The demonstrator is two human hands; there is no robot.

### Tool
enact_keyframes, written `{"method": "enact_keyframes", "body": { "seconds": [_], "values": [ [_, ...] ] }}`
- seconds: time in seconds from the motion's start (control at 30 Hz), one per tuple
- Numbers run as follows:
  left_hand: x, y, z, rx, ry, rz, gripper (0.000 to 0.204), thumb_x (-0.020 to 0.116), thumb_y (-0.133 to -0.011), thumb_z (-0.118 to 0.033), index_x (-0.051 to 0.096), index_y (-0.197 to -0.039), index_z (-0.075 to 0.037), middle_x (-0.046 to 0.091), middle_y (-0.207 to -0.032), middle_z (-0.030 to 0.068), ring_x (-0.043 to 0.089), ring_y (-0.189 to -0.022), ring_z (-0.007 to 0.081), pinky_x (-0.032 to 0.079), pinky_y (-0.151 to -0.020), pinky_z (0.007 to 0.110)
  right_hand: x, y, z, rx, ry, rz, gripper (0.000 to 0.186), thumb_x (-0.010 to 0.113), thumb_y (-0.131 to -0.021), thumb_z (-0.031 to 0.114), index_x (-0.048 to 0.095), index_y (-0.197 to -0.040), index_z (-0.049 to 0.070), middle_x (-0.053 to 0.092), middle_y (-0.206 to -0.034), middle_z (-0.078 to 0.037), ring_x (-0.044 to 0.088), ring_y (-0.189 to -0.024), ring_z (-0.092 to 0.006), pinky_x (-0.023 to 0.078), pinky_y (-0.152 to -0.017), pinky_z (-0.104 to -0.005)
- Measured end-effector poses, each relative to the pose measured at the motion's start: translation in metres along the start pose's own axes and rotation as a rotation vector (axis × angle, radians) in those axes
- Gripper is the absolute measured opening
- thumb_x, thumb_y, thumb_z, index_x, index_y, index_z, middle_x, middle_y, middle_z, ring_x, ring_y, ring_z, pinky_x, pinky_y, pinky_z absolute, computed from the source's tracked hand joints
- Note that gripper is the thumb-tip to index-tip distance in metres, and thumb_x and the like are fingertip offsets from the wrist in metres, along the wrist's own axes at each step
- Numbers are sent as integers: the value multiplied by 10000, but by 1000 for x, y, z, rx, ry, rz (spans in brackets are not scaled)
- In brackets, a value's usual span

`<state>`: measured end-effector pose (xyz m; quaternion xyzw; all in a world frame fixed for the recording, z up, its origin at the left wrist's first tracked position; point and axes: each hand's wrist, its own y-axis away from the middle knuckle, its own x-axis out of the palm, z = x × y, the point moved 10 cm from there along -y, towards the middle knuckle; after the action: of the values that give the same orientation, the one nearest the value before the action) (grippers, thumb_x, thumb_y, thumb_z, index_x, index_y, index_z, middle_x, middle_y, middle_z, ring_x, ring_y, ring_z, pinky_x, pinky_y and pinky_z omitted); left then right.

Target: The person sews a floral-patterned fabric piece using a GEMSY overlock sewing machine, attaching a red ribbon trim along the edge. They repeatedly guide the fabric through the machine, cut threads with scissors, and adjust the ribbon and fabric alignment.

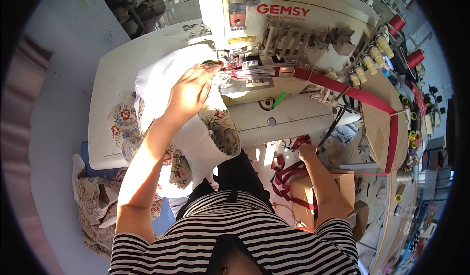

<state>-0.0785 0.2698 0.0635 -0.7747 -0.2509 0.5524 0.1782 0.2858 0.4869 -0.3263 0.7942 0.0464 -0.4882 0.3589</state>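
Note:
My left hand [188, 93] lies flat on a white and floral fabric [161, 79], fingertips pressing it right by the presser foot [240, 63] of a cream industrial sewing machine [293, 25]. A red binding tape [352, 93] runs from the right into the machine's folder beside the foot. My right hand [307, 151] is down below the table edge, closed on loose red tape [289, 170] that spills out of a cardboard box [313, 196].
The white machine table [117, 79] carries the fabric, which hangs over its front edge. More floral cloth [95, 201] is piled on the floor at the left. Thread cones [379, 55] and red spools [406, 40] stand at the right. Cluttered shelves fill the far right.

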Motion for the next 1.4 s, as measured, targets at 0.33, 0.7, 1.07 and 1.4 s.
{"method": "enact_keyframes", "body": {
  "seconds": [0.33,0.7,1.07,1.4],
  "values": [
    [0,3,-2,25,-27,-58,342,553,-834,-48,594,-1168,-105,616,-1100,93,553,-1066,280,416,-996,372,143,81,9,87,-133,553,351,528,-834,211,606,-1126,34,685,-890,-163,677,-794,-280,524,-793,-377],
    [-8,0,-12,-25,53,-8,338,523,-852,7,592,-1177,-57,605,-1151,106,535,-1111,276,402,-980,346,208,162,58,110,-517,696,298,449,-900,240,607,-1003,10,673,-803,-149,656,-642,-238,530,-627,-360],
    [-9,-3,-13,-36,82,5,297,504,-889,-29,591,-1172,-40,602,-1153,118,520,-1128,281,382,-988,345,110,157,53,-122,-1136,-162,247,456,-921,233,577,-1023,43,667,-785,-118,637,-582,-228,506,-531,-342],
    [-5,1,-7,-61,110,26,314,468,-897,-6,568,-1195,-15,580,-1194,133,511,-1152,278,352,-1015,335,-293,303,-78,-69,-1072,-1144,172,578,-908,130,652,-1012,16,667,-838,-85,609,-700,-153,483,-711,-264]
  ]
}}
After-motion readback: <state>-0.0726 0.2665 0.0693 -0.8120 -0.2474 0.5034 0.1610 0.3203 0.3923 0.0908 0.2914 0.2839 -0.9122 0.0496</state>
